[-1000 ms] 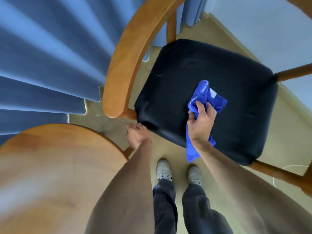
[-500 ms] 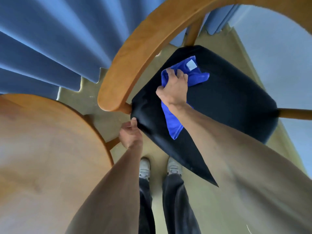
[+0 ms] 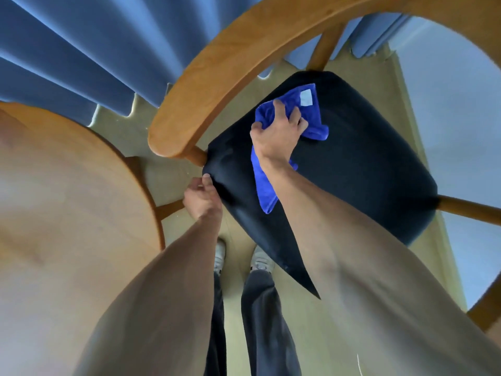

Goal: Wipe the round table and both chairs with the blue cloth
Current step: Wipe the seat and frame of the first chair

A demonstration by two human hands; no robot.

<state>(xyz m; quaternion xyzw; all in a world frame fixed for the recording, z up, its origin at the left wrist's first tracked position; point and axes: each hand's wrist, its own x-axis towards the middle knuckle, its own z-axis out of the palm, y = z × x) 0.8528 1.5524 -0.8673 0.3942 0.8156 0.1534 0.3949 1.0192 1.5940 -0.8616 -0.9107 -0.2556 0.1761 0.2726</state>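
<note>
Right hand (image 3: 276, 131) grips the cloth (image 3: 311, 109) on the seat (image 3: 366, 169); left hand (image 3: 203, 199) pinches the near-left corner. Best wiped in overlapping strokes, seat steadied.

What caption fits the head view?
Right hand wipes black chair seat with blue cloth; left hand holds seat corner.

Both forearms are seen bare, with no sleeve, watch or ring visible on the left hand (image 3: 202, 200) or the right hand (image 3: 277, 134). Dark, loose trousers (image 3: 261, 316) are worn, and pale lace-up shoes (image 3: 260, 261) on both feet.
</note>
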